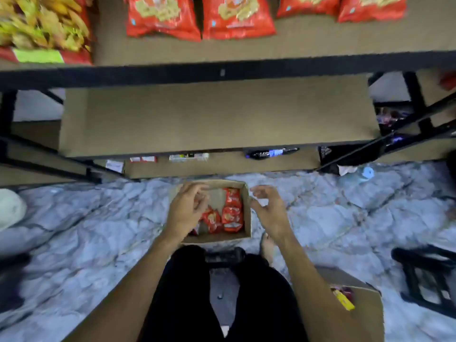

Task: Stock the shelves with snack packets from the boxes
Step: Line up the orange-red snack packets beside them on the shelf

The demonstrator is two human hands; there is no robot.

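Small red foil snack packets (232,214) lie by the right wall of the open brown cardboard box (217,239), likely light, slippery and crushable, so pinch sealed edges; left hand (186,213) above the box's left side, right hand (270,211) just outside its right wall, both loosely curled, empty.

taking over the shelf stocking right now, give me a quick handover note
Left hand: over the open cardboard box, fingers curled; blur hides whether it holds a packet.
Right hand: open and empty, above the box's right wall.
Things: a few small red snack packets lie in the box on the floor, in front of the shelves. A second box sits at the near right.
Done: the upper shelf already carries large red bags.
Left: the middle shelf is bare, and the box's packets are not yet shelved.
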